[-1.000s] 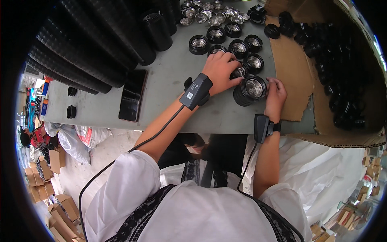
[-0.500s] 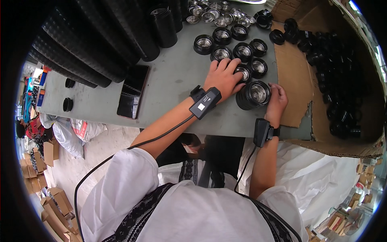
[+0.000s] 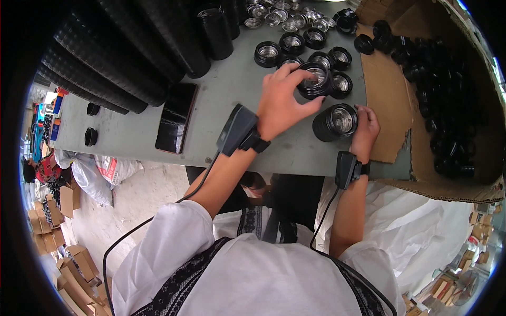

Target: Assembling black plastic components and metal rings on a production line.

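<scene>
Looks like the pick-up step, left hand (image 3: 283, 102) pinching a black ring (image 3: 325, 86) over the table (image 3: 226, 89), right hand (image 3: 365, 130) against the black stack (image 3: 328, 125) (can't tell if that grip's closed), so next calls for a level carry.

hands (image 3: 284, 100): 2 | phone (image 3: 177, 118): 1 | cap stack (image 3: 327, 126): 1 | single silver-lined caps (image 3: 268, 53): 8
</scene>
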The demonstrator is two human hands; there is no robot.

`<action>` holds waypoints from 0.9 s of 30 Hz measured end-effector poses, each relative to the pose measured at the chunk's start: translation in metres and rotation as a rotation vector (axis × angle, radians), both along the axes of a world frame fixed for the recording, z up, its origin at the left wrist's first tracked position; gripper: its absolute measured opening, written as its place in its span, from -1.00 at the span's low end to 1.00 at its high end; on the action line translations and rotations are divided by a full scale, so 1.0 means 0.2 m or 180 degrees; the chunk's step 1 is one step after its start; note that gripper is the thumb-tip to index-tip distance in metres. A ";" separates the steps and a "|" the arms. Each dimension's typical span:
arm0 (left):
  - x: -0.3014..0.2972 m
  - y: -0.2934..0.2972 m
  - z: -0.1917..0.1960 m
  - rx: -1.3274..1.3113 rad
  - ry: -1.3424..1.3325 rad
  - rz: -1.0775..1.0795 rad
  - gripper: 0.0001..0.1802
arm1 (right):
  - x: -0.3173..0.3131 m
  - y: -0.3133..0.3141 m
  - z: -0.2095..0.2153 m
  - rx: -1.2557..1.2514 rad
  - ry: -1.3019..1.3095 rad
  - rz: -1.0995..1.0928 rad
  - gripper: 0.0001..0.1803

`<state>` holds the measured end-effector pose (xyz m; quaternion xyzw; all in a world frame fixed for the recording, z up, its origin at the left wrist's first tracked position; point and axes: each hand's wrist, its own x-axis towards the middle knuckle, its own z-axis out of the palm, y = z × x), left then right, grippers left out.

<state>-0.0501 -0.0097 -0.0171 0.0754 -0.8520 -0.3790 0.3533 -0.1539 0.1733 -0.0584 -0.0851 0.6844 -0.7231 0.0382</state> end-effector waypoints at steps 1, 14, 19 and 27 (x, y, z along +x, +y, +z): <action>0.03 0.03 0.07 0.0097 0.0132 -0.0086 -0.56 | 0.00 0.00 0.00 -0.0013 -0.0024 0.0022 -0.81; 0.03 0.29 0.02 -0.0260 -0.0277 -0.0760 -0.34 | -0.03 0.04 -0.05 -0.0203 -0.0042 0.0146 -0.82; 0.04 0.28 -0.12 0.0070 -0.0682 -0.0726 -0.07 | -0.05 0.04 -0.08 -0.0194 0.0092 0.0106 -0.82; 0.00 0.17 -0.11 0.0502 -0.0120 -0.0371 -0.14 | -0.02 0.04 -0.03 0.0094 -0.0035 -0.0039 -0.83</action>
